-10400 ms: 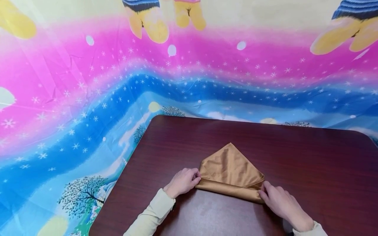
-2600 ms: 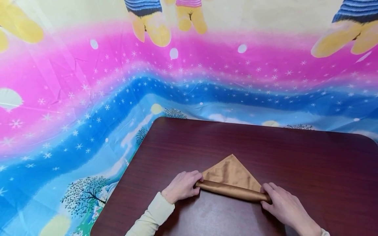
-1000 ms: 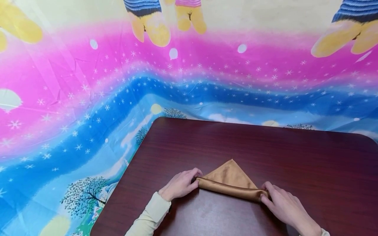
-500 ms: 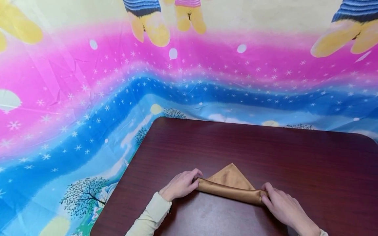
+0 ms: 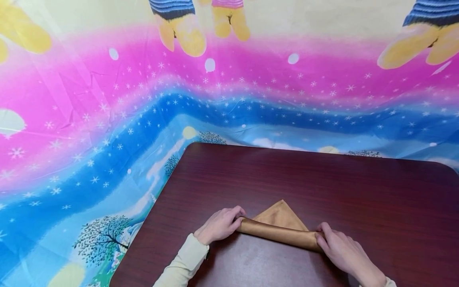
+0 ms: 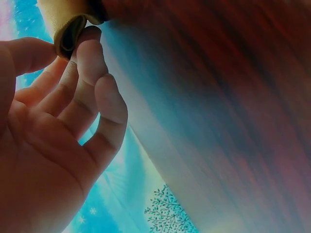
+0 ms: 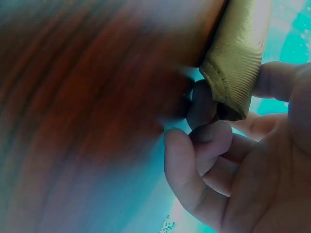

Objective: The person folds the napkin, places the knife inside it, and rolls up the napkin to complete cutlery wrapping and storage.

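Note:
A golden-brown satin cloth napkin (image 5: 281,234) lies on the table, rolled into a tube along its near side. Beyond the roll, a flat triangular flap (image 5: 283,217) of it points away from me. My left hand (image 5: 219,225) pinches the left end of the roll between thumb and fingers; the left wrist view shows the open, hollow end (image 6: 65,26) at the fingertips. At the other end, my right hand (image 5: 342,247) grips the roll with the thumb on the near side. In the right wrist view, the stitched hem shows at the roll's end (image 7: 233,73), fingers curled beneath it.
The dark red-brown wooden table (image 5: 322,179) has rounded corners, and its far and left edges are in view. Behind and to its left hangs a printed backdrop cloth (image 5: 251,71) in pink, blue and cream with snowflakes and trees.
The roll has taken up more of the napkin, so the flap beyond it has shrunk to a small triangle. Both hands stay at the roll's ends, barely shifting in the last half second.

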`<state>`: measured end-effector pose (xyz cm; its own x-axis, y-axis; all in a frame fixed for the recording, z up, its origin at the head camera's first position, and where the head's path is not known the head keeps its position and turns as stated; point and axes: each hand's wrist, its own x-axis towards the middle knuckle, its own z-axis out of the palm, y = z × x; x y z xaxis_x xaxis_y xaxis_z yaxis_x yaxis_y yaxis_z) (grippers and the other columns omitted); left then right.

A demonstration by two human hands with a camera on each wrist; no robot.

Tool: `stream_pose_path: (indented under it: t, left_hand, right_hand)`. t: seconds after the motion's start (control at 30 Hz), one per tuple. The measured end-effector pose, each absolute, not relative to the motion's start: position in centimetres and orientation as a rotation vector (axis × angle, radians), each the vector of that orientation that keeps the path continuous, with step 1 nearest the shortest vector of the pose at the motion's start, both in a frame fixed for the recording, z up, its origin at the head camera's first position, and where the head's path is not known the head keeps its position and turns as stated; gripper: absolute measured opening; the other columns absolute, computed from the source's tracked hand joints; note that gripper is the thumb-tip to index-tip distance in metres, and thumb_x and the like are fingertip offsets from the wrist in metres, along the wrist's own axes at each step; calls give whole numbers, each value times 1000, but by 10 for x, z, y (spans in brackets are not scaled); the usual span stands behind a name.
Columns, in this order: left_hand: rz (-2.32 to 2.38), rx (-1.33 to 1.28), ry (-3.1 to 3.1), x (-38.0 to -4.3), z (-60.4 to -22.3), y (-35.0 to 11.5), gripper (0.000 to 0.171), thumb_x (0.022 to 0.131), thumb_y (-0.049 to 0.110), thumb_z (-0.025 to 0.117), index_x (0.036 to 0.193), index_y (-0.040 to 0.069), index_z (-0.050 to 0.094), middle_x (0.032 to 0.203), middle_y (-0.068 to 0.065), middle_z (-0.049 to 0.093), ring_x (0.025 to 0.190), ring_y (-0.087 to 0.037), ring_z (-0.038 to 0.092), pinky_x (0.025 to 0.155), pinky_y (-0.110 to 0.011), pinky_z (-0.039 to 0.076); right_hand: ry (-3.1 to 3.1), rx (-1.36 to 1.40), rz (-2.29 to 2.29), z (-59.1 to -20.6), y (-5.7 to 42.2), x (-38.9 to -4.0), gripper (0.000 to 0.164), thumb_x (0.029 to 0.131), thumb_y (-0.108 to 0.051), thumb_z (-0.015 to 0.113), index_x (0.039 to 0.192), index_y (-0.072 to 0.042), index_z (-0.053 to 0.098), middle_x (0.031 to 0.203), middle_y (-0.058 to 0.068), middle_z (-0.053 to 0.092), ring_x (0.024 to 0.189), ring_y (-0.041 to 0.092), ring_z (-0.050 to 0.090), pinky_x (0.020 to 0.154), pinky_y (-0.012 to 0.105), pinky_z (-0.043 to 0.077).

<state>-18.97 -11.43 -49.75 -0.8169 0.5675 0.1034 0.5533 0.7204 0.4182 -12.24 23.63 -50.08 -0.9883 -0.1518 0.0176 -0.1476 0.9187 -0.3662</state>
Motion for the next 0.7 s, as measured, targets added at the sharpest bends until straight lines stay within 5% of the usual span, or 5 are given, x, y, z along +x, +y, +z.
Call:
stream_pose_path:
  t: [0.7]
  left_hand:
    - [614,899,2890,-190,-497,-114,15,94,26,60,105,18,66,90,7,62,79,-4,55,70,-20,46]
  right_hand:
    - [2977,-175,-582,-499,238,-128,17,97,-33,52,103,-17,56,92,4,71,74,26,65,51,42,41]
